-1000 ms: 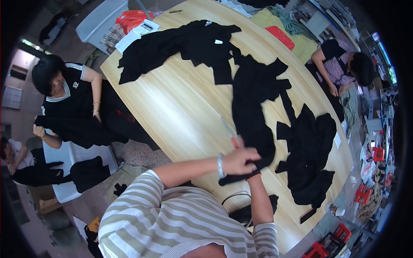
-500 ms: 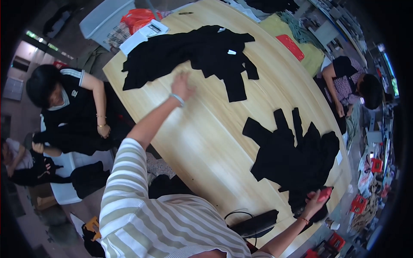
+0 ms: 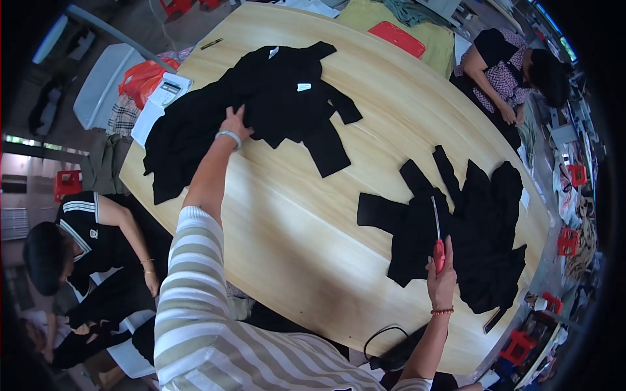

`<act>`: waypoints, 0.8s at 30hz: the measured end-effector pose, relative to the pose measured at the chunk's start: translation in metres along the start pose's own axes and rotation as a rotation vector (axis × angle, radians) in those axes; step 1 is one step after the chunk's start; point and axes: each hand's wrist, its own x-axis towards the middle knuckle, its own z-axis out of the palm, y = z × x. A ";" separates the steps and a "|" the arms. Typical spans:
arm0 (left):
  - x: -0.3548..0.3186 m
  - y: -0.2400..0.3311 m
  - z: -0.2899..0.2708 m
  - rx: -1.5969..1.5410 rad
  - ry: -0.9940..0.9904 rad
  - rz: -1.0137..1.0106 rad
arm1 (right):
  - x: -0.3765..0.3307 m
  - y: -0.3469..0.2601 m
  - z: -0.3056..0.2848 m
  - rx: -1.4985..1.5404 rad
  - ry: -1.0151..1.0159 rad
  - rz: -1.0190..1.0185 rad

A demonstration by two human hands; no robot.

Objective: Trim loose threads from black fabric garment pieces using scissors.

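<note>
Head view: two dark heaps of cloth lie on a big, smooth table top (image 3: 326,215) with pale wood lines.
Left black cloth (image 3: 274,107): soft, dull and flat, with jagged edges, strips that stick out and two small white tags (image 3: 304,86).
Right black cloth (image 3: 482,228): soft and dull too, bunched in folds on one side, with strips poking out like fat fingers.
Red tool (image 3: 439,254): a chunky red handle and a thin, straight metal rod.
Left arm: stretched far out over the table in a striped sleeve (image 3: 195,287), with a pale band at the wrist.
Left hand (image 3: 235,124): back up, fingers spread a bit on the near edge of the left black cloth; whether they pinch it, one cannot tell.
Right arm: bent in from the bottom, with a beaded bracelet (image 3: 442,311) on.
Right hand (image 3: 442,281): curled tight round the red handle.
Rod: points away from the body, over the right black cloth; whether its tip touches cannot be told.
</note>
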 end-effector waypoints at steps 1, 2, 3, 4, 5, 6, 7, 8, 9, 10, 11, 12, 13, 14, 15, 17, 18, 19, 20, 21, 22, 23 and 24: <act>-0.011 0.020 0.003 -0.001 -0.010 0.021 | -0.005 0.000 0.001 0.014 -0.028 0.029; -0.027 0.040 0.006 0.024 -0.022 0.059 | -0.008 0.005 0.005 -0.014 -0.033 0.038; -0.044 0.052 0.007 0.039 -0.047 0.134 | -0.009 0.007 0.008 -0.007 -0.051 0.028; -0.059 0.065 0.011 0.046 -0.077 0.214 | -0.011 0.008 0.007 -0.004 -0.050 0.005; -0.079 0.079 0.018 0.015 -0.086 0.289 | -0.012 0.008 0.007 -0.001 -0.047 -0.017; -0.101 0.094 0.027 -0.038 -0.131 0.335 | -0.011 0.005 0.007 0.001 -0.061 -0.025; -0.128 0.112 0.036 -0.069 -0.143 0.384 | -0.010 0.000 0.007 0.012 -0.078 -0.031; -0.157 0.138 0.036 -0.099 -0.212 0.376 | -0.009 -0.003 0.006 0.021 -0.094 -0.032; -0.184 0.153 0.051 -0.163 -0.213 0.425 | -0.007 -0.009 0.006 0.019 -0.107 -0.040; -0.211 0.171 0.059 -0.265 -0.296 0.472 | -0.006 -0.015 0.006 0.006 -0.132 -0.049; -0.238 0.192 0.064 -0.350 -0.352 0.500 | -0.005 -0.020 0.005 -0.006 -0.159 -0.059; -0.265 0.207 0.074 -0.433 -0.351 0.534 | -0.002 -0.025 0.004 0.010 -0.198 -0.081; -0.290 0.221 0.086 -0.516 -0.347 0.569 | 0.001 -0.030 0.003 0.005 -0.214 -0.085; -0.313 0.230 0.095 -0.681 -0.359 0.653 | 0.003 -0.033 0.003 0.044 -0.234 -0.112; -0.336 0.239 0.084 -0.831 -0.531 0.614 | 0.000 -0.032 0.002 0.082 -0.250 -0.120; -0.369 0.243 0.067 -0.961 -0.612 0.596 | -0.002 -0.030 0.004 0.067 -0.276 -0.114; -0.384 0.231 0.062 -0.946 -0.527 0.626 | -0.005 -0.029 0.005 0.041 -0.271 -0.159; -0.390 0.217 0.056 -0.786 -0.055 0.771 | -0.006 -0.028 0.006 0.018 -0.269 -0.210; -0.391 0.201 0.048 -0.704 0.036 0.723 | -0.007 -0.027 0.005 0.014 -0.308 -0.186; -0.391 0.187 0.032 -0.564 0.137 0.670 | -0.007 -0.022 0.007 0.006 -0.318 -0.172; -0.393 0.167 0.032 -0.447 0.156 0.579 | -0.007 -0.018 0.008 0.029 -0.319 -0.174; -0.394 0.145 0.035 -0.357 0.126 0.496 | -0.008 -0.014 0.011 0.058 -0.321 -0.177; -0.399 0.120 0.045 -0.280 0.068 0.396 | -0.012 -0.013 0.018 0.061 -0.333 -0.174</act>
